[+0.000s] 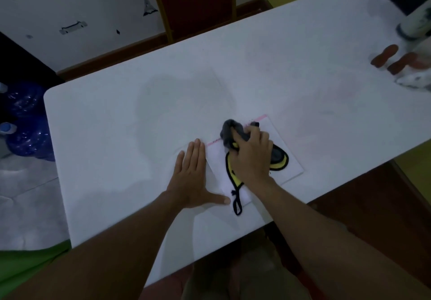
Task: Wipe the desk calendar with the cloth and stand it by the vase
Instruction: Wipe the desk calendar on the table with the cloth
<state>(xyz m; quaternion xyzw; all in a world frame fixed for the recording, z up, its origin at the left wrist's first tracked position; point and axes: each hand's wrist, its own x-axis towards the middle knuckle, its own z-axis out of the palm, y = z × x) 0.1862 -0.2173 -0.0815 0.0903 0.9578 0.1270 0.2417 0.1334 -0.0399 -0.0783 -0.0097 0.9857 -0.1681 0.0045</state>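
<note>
Grey crumpled cloth (229,134) is being clenched in the right hand (253,157), pressing onto the flat white desk calendar with its yellow-and-black cartoon (285,147) near the white table's (116,136) front edge. The left hand (192,176), fingers straight, is pinning the calendar's left margin, probably to stop it sliding. Far right and well apart, the pale patterned vase (417,26) is running out of frame, and another person's blurred fingers (384,54) beside it are proving unreadable.
</note>
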